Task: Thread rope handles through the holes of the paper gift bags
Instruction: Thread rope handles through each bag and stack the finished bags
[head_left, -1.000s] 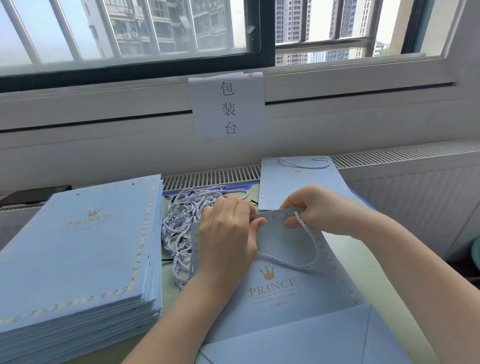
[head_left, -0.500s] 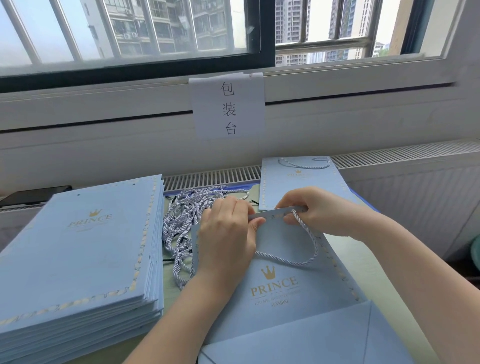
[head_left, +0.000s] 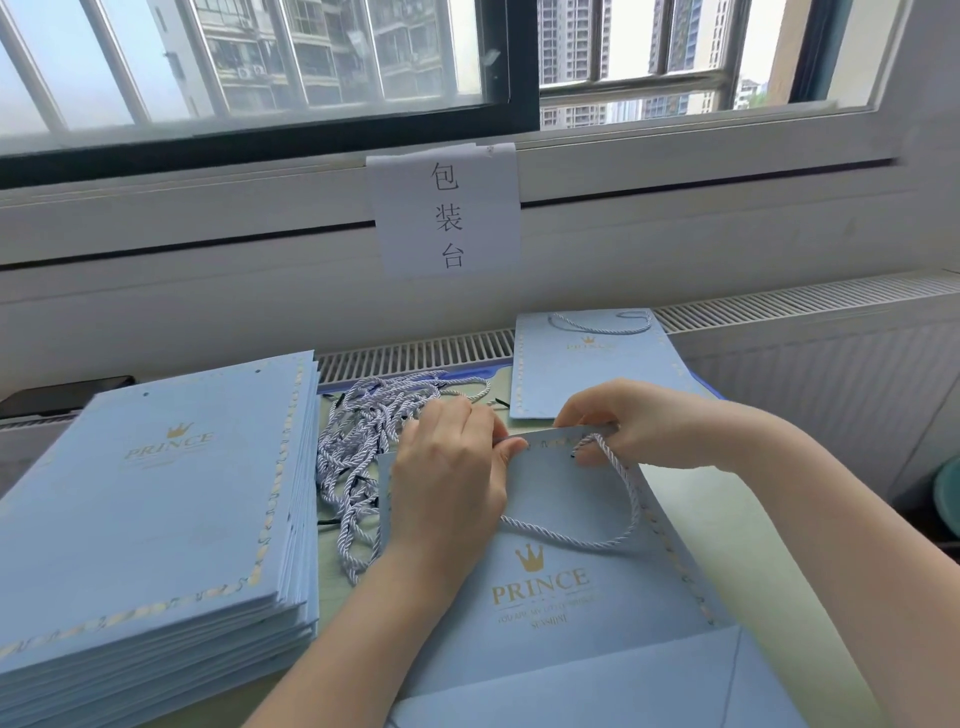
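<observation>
Two hands meet at the top edge of a flat blue gift bag (head_left: 561, 597) lying in front of the person. At ten o'clock on the bag, the left hand (head_left: 449, 478) pinches the rim, knuckles up. At one o'clock, the right hand (head_left: 618, 421) curls over the rim, gripping the rope handle (head_left: 623, 499), which loops down across the bag's face.

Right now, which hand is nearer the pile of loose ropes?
Left. The left hand lies right beside the rope pile; the right hand is farther off, across the bag's top edge.
</observation>
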